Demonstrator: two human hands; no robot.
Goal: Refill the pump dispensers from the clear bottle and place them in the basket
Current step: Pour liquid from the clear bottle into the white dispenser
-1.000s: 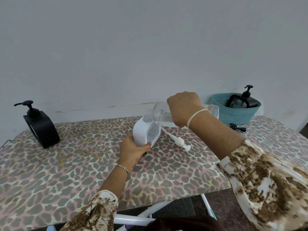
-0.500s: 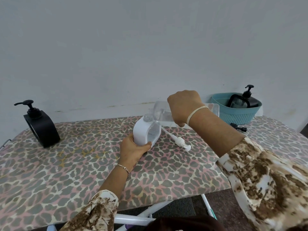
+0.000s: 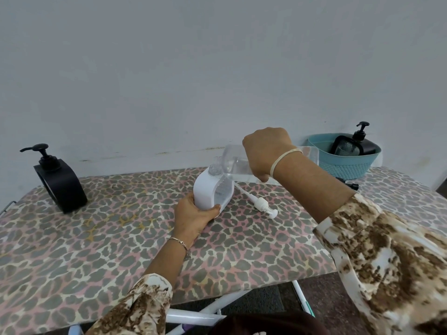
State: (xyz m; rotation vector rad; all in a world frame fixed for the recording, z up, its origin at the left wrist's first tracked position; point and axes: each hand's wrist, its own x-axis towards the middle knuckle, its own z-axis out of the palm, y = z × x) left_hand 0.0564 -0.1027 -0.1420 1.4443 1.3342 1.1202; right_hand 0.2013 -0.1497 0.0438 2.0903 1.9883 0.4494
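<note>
The white dispenser (image 3: 210, 189) stands near the middle of the table (image 3: 96, 238), its neck open. Your left hand (image 3: 193, 217) grips its base from six o'clock, fingers and thumb curled round the lower body. Your right hand (image 3: 266, 151) is wrapped tight round the clear bottle (image 3: 233, 160), tipped on its side from two o'clock, with its mouth just over the neck.

You look to be mid-pour. Hold the tilt shallow so the stream stays thin, line mouth and neck up closely, and brace the base firmly so it cannot rock. Watch the level through the clear side panel and right the bottle before it reaches the neck. A spill on the patterned cover would be hard to spot.

The white pump (image 3: 260, 204) lies at four o'clock, just beside the dispenser.

- Dispensers: three. One is white. Two are black, one (image 3: 60, 184) at nine o'clock and one (image 3: 355, 146) inside the basket (image 3: 346, 165) at two o'clock.
- Clear bottles: one.
- Baskets: one.
- Loose pump parts: the white one, plus a small black piece (image 3: 349, 184) in front of the basket.
</note>
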